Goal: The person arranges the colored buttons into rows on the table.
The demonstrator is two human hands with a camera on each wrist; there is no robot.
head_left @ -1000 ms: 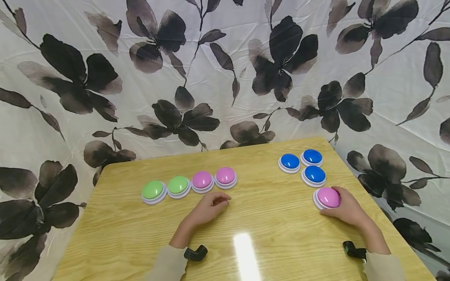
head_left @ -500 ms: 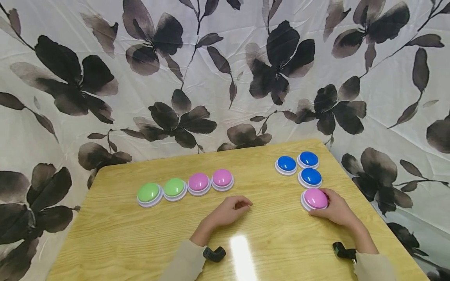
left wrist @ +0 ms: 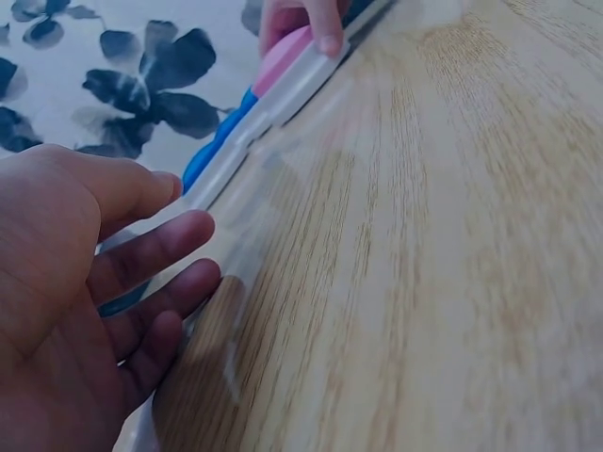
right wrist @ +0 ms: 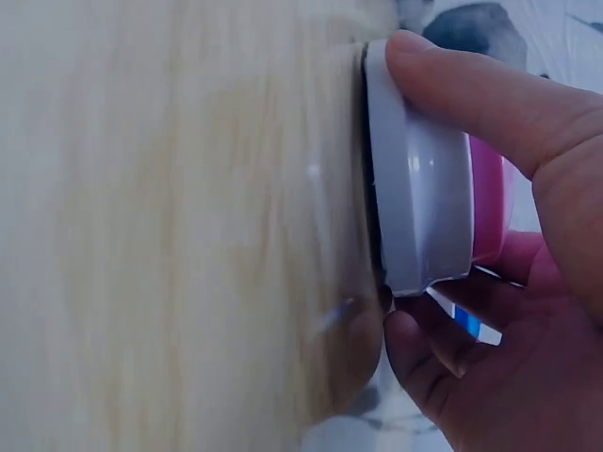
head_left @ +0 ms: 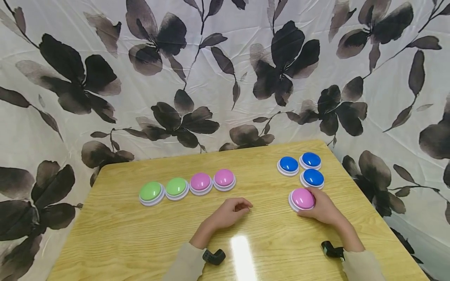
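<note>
My right hand grips a pink push button with a white round base, thumb on the near side and fingers on the far side. In the right wrist view the thumb presses the white base, which sits at or just above the tabletop; I cannot tell if it touches. My left hand holds nothing, its fingers loosely curled near the table's middle. In the left wrist view that hand's fingers are relaxed and apart from any button. Beyond the left hand, a row has two green buttons and two pink buttons.
Several blue buttons, with one blue button just behind the held pink one, are grouped at the back right of the wooden table. A floral cloth hangs behind the table. Each wrist wears a small black device.
My right hand has moved left with the pink button, away from the table's right edge. My left hand shifted right, then stayed about still. The row and the blue buttons have kept their places.
</note>
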